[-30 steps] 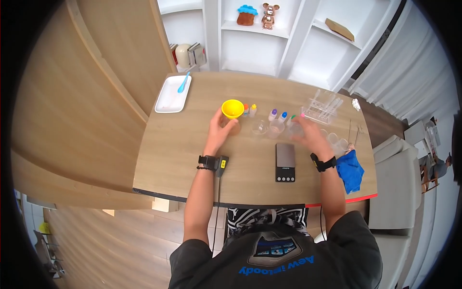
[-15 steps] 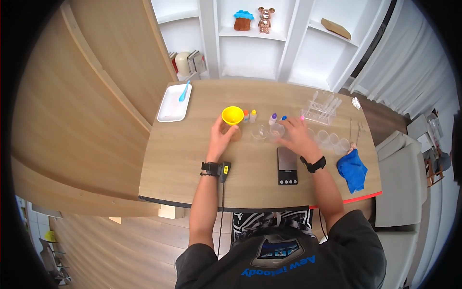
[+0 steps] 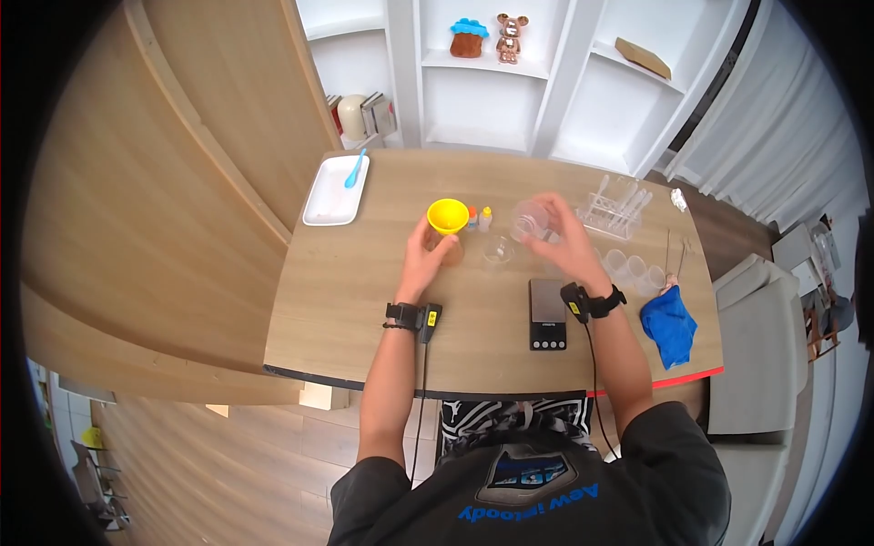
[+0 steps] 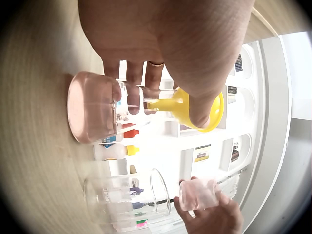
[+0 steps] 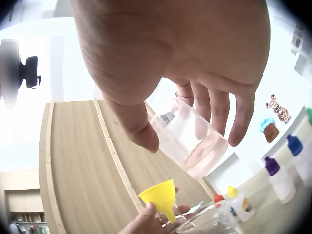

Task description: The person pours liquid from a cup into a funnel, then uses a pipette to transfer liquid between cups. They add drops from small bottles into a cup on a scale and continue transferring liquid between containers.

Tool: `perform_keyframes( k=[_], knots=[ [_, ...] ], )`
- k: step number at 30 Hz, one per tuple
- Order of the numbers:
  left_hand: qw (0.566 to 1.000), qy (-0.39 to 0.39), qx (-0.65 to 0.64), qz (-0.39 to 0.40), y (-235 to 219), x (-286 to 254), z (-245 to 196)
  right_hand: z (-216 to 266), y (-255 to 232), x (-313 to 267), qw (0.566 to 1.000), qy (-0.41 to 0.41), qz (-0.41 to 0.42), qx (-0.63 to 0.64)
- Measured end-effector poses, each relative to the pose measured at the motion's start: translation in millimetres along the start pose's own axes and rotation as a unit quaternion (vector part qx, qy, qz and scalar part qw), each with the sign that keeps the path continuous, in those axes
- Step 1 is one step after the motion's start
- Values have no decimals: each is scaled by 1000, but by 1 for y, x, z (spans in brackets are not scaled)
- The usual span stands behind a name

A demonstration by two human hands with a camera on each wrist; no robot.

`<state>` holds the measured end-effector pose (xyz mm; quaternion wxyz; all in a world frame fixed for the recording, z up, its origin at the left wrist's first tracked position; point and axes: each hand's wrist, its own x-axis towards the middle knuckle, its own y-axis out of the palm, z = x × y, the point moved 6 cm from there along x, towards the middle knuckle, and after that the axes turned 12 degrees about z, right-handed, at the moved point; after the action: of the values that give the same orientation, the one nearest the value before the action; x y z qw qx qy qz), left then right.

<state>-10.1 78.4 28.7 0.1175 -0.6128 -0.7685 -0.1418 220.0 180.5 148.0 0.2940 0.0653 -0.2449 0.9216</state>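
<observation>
A yellow funnel [image 3: 448,217] sits in the neck of a clear conical flask [image 4: 92,109] of pink liquid, which stands on the table. My left hand [image 3: 426,264] holds both, thumb against the funnel's cone and fingers behind the flask's neck. To their right stands a clear glass beaker [image 4: 158,192]. Above the table, my right hand [image 3: 572,246] grips a small clear plastic cup [image 5: 190,139] between thumb and fingers. The cup is tilted, with pale pink liquid along its lower side.
Behind the beaker stand several dropper bottles with coloured caps, among them a purple-capped bottle [image 5: 280,180]. A black scale [image 3: 548,314], plastic cups [image 3: 635,267], a test tube rack [image 3: 612,217] and a blue cloth [image 3: 669,328] lie rightward. A white tray [image 3: 314,211] with a blue spoon is far left.
My right hand has moved left from among the cups, taken hold of the plastic cup beside the beaker and lifted it. The left hand stays at the funnel and flask.
</observation>
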Motion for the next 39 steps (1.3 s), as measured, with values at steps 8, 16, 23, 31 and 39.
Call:
perform_keyframes(
  k=[8,16,23,31,39],
  knots=[
    [1000,-1,-3,-5,-1,-1,0,35,33,50,975,-57,52,-206],
    [1000,18,7,-3,-1,0,-1,56,63,62,887,-204,69,-409],
    [1000,25,12,5,2,-1,-8,60,71,58,840,-243,77,-479],
    [999,8,40,13,-1,0,-9,44,37,56,936,-160,31,-312],
    [1000,8,25,-11,-1,0,-2,22,-16,-2,957,-13,45,-287]
  ],
)
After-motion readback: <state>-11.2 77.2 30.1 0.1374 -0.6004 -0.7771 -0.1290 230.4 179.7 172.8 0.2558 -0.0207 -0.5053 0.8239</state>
